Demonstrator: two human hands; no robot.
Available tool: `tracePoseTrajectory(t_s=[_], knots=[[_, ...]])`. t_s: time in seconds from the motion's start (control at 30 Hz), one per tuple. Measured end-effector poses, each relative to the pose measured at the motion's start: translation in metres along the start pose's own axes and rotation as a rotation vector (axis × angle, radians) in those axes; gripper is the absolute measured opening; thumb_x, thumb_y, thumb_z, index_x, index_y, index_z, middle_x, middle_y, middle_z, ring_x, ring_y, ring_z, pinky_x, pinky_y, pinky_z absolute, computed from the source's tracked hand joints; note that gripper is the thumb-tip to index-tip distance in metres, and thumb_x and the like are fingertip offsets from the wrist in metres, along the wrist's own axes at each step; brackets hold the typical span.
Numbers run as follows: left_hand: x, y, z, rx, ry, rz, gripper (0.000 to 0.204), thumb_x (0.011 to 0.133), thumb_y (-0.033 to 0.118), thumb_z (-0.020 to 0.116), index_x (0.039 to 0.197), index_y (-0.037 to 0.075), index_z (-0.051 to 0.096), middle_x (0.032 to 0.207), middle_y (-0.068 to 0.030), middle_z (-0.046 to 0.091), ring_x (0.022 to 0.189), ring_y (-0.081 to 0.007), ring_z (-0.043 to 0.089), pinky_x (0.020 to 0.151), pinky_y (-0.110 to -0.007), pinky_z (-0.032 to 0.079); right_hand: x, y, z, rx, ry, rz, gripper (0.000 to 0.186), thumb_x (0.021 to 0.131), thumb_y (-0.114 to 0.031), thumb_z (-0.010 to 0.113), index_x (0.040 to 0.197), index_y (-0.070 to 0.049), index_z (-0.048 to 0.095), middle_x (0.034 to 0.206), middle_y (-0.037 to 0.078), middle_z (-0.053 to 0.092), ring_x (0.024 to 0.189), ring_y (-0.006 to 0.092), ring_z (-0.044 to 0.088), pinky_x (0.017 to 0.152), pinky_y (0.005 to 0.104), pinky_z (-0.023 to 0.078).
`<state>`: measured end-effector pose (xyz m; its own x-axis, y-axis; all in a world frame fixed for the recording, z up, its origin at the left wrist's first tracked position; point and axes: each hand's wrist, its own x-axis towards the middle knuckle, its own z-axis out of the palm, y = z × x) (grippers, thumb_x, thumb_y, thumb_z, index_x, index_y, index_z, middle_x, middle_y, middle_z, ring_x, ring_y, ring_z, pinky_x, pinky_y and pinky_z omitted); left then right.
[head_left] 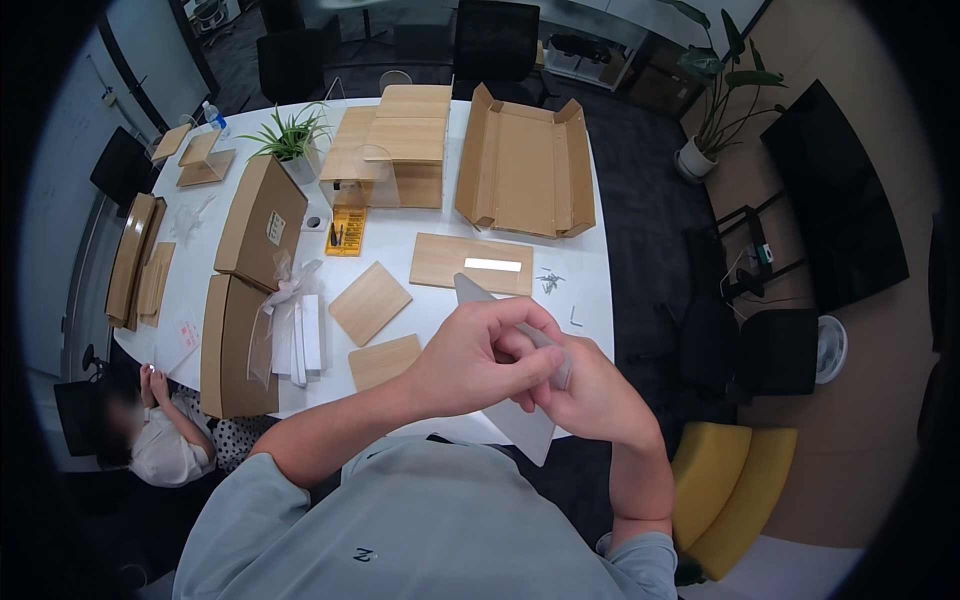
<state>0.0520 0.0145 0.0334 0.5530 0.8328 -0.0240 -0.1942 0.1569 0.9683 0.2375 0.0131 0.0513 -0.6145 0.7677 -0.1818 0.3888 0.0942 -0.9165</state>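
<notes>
Both the left hand (480,355) and right hand (590,395) grip the grey sheet (525,425) between them.

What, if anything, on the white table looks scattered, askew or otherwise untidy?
A few small metal fittings lie loose near the table's right edge, beside a wooden panel. Two smaller wooden panels lie at odd angles. Both hands, left and right, hold a thin grey sheet.

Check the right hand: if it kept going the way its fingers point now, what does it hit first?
The right hand points left, toward the left hand, and they already meet on the grey sheet held between them. So the left hand's fingers come first; depth is hard to judge in this view.
</notes>
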Motion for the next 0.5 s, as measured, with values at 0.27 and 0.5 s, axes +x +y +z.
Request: tracePoseTrajectory(t_s=[0.27, 0.5], knots=[[-0.0006, -0.0020, 0.0016, 0.043, 0.019, 0.050, 0.013, 0.093, 0.003, 0.061, 0.104, -0.004, 0.060, 0.071, -0.0078, 0.070, 0.063, -0.0116, 0.069, 0.059, -0.024, 0.058, 0.0001, 0.0024, 0.0015, -0.029, 0.012, 0.012, 0.018, 0.079, 0.004, 0.052, 0.096, 0.003, 0.058, 0.077, 0.013, 0.068, 0.073, 0.0274, 0.066, 0.070, 0.0376, 0.052], [0.0001, -0.0008, 0.0023, 0.048, 0.033, 0.026, 0.013, 0.092, 0.003, 0.062, 0.102, -0.004, 0.060, 0.071, -0.0080, 0.070, 0.064, -0.0114, 0.069, 0.060, -0.025, 0.058, 0.0004, 0.0018, 0.0022, -0.035, 0.007, 0.015, 0.018, 0.079, 0.005, 0.051, 0.095, 0.003, 0.058, 0.075, 0.013, 0.067, 0.072, 0.0278, 0.066, 0.069, 0.0376, 0.052]])
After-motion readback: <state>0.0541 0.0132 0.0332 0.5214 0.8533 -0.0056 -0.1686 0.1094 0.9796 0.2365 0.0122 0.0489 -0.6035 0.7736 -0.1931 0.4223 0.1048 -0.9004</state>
